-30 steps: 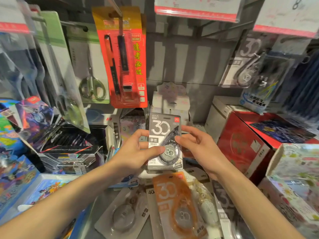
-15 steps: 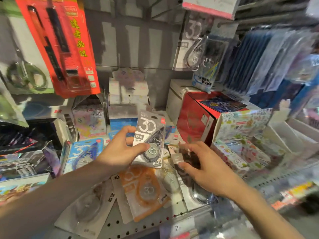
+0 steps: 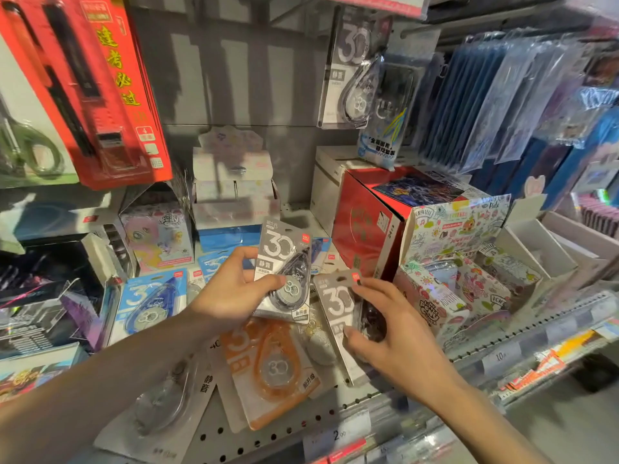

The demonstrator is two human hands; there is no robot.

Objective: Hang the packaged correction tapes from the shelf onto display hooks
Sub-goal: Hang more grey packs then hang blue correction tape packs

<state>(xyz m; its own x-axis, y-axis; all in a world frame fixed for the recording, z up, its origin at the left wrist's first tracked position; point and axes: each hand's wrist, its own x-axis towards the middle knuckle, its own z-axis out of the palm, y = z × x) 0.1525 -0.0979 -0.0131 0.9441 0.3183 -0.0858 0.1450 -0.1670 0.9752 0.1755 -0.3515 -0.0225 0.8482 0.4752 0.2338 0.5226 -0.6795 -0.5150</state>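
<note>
While one grey correction tape pack (image 3: pixel 284 272) is held upright by the left hand (image 3: pixel 231 293), a second grey pack (image 3: pixel 336 304) is pinched by the right hand (image 3: pixel 398 339) just above the shelf (image 3: pixel 284 433).

Two grey correction tape packs (image 3: pixel 283 272) (image 3: pixel 336 306), one orange pack (image 3: pixel 268 366), one blue pack (image 3: pixel 150 303), and a red box (image 3: pixel 361 226).

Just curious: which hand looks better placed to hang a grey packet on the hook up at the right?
Probably the right hand: it grips a grey packet nearer the hook.
</note>
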